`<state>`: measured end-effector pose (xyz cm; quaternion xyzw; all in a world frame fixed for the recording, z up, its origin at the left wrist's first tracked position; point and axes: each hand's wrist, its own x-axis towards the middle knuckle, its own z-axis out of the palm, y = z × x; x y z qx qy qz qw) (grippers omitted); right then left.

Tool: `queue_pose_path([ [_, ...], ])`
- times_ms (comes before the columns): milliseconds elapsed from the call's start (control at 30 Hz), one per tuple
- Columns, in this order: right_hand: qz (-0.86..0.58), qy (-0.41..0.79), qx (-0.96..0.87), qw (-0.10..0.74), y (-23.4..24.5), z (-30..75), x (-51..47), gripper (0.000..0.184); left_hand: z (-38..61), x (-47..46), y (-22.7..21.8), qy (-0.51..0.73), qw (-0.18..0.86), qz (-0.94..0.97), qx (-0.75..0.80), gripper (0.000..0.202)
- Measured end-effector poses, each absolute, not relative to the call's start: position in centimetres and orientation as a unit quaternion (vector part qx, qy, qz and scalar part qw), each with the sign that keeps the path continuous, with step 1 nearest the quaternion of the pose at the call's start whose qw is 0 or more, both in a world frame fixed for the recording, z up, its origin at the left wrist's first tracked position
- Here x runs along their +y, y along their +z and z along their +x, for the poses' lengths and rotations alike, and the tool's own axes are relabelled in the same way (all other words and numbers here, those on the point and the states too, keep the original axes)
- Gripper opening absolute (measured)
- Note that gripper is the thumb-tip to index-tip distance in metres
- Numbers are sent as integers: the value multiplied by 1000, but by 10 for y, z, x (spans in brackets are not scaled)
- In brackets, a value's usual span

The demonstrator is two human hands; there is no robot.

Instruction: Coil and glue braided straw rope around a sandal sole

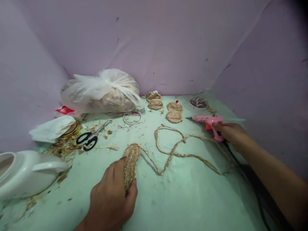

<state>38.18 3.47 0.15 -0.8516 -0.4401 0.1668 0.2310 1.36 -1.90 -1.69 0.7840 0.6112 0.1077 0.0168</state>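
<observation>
My left hand [111, 195] is closed round the near end of a coiled oval of braided straw rope [131, 163], held on edge above the pale green table cover [183, 199]. From the oval a loose tail of braid [185, 147] loops away to the right across the cover. My right hand [228, 132] grips the handle of a pink glue gun [207, 120], which lies far right with its nozzle pointing left and a red light lit on its body.
Black-handled scissors [88, 138] lie left of centre beside straw scraps. A white plastic bag of straw [102, 91], several finished coiled pieces [173, 113], a bangle ring [132, 117] and a small dish [198, 103] sit at the back. A white pot [22, 171] stands near left.
</observation>
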Motion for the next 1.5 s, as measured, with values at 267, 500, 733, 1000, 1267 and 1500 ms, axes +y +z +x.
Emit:
queue_pose_path([
  [267, -702, 247, -623, 241, 27, 255, 9, 24, 4, -18, -24, 128, -14, 820, 558, 41],
  [500, -669, 269, -669, 183, -2, 183, -7, 29, 11, -21, -23, 154, 36, 795, 586, 36],
  [733, -680, 184, -666, 243, -23, 181, -14, 24, 11, -21, -25, 156, 43, 795, 585, 39],
  [1000, -637, 93, -737, 204, -29, 164, -23, 26, 12, -21, -27, 161, 3, 814, 558, 39],
  [1267, -620, 74, -772, 122, -29, 154, -24, 23, 7, -20, -34, 151, -32, 834, 530, 45],
  [1500, -617, 141, -764, 124, -20, 161, -26, 37, 11, -25, -27, 126, 26, 855, 503, 42],
])
